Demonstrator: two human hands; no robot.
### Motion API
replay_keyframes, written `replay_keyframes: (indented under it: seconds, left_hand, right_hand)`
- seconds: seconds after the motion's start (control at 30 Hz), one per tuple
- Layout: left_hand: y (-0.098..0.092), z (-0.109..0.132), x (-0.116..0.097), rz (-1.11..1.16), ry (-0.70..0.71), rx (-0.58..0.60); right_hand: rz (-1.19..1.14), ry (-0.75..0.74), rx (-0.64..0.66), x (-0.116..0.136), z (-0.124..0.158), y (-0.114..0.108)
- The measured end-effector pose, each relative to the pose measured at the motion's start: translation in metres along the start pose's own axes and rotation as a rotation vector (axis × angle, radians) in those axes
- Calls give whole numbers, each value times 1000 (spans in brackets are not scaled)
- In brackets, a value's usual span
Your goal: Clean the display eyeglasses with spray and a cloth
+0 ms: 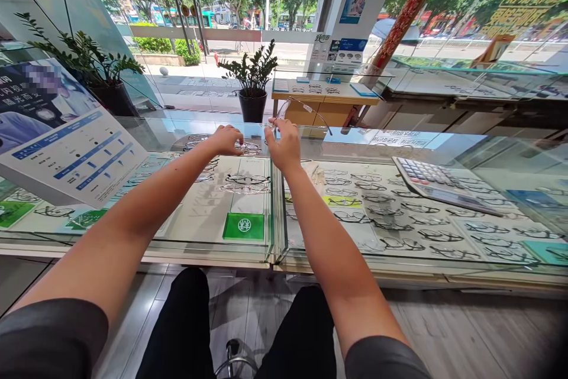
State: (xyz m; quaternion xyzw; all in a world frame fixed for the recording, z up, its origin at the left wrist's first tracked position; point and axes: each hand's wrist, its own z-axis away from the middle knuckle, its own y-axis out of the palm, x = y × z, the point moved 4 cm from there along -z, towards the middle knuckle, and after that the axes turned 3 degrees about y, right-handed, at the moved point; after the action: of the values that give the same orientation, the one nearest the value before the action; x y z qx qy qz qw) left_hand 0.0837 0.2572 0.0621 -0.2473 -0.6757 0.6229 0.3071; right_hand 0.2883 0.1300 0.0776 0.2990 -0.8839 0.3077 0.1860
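Both my arms reach forward over a glass display counter (266,249). My right hand (284,143) is closed on a thin-framed pair of glasses (302,108), held up above the far edge of the counter with one temple arm sticking out to the right. My left hand (226,139) rests knuckles-up on the glass with its fingers curled over another pair of glasses (248,147) lying there. Under the glass lie several rows of spectacle frames (390,213).
A grey calculator (437,185) lies on the glass at the right. A printed sign stand (62,142) sits at the left beside a potted plant (95,74). A second potted plant (252,86) stands behind the counter. A green tag (244,226) lies inside the case.
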Motion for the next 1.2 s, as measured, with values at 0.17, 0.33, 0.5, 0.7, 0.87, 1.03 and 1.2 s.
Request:
replay_keyframes:
  seconds: [0.17, 0.33, 0.5, 0.7, 0.87, 1.03, 1.2]
  left_hand:
    - [-2, 3, -7, 44, 45, 3]
    - [-5, 9, -14, 49, 93, 28]
    - [-8, 8, -7, 93, 73, 29]
    - [-9, 0, 1, 78, 72, 5]
    - [-8, -5, 4, 63, 90, -52]
    - [-5, -6, 1, 92, 31, -67]
    - [-15, 9, -5, 175, 6, -182]
  right_hand:
    - [-27, -23, -8, 2, 1, -1]
    - [-43, -8, -2, 0, 1, 0]
    - [-35, -10, -8, -1, 1, 2]
    - [3, -19, 2, -1, 1, 3]
    - [-14, -10, -12, 0, 1, 1]
    - [-11, -22, 8, 0, 1, 3]
    - [-30, -25, 1, -2, 1, 3]
